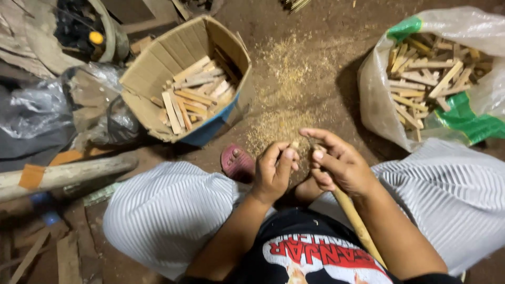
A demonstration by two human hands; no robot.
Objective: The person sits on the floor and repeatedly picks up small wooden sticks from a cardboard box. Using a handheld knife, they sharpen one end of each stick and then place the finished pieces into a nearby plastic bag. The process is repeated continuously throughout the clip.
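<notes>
Hands working a small wood piece above a dirt floor, seen from the head camera.

Left hand (273, 171) curls closed around a small wood piece (294, 144); right hand (336, 165) pinches near it, a long stick (357, 223) running under the wrist. Sawdust (281, 123) lies ahead, between a cardboard box (158, 68) and a plastic sack (379, 89), both holding wood pieces.

Cardboard box (158, 79) sits on floor (315, 31) at upper left, wood pieces (192, 94) inside. Plastic sack (379, 100) at upper right, wood sticks (426, 79) inside. Sawdust pile (281, 89) between them, ahead of hands. Left hand (273, 171) just beside right hand (339, 163), between knees. Log (63, 173) lies left, below box.
</notes>
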